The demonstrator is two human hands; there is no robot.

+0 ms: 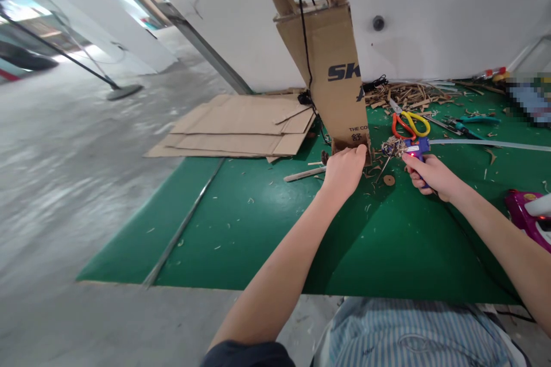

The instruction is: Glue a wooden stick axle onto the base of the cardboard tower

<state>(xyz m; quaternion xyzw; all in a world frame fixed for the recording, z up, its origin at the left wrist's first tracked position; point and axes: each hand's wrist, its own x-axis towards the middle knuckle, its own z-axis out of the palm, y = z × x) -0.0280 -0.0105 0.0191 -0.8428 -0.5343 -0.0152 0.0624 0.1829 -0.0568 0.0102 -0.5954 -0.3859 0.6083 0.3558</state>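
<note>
A tall cardboard structure (327, 68) with dark printed lettering and open strips at its top stands on the green table (241, 229). My left hand (345, 170) is closed on its lower front edge, with the fingertips partly hidden. In my right hand (430, 176) is a blue glue gun (419, 149), its nozzle end clumped with shreds and pointing left toward the structure's base. A long translucent glue stick (486, 142) runs out of its back to the right. Scissors (408, 123) with one orange and one yellow handle lie just behind the gun.
Flat cardboard sheets (232, 126) lie at the left back. Cardboard scraps (404, 94) are heaped along the wall, near teal-handled pliers (473, 123). A purple device (527, 212) sits at the right edge. A dark cable hangs down the structure.
</note>
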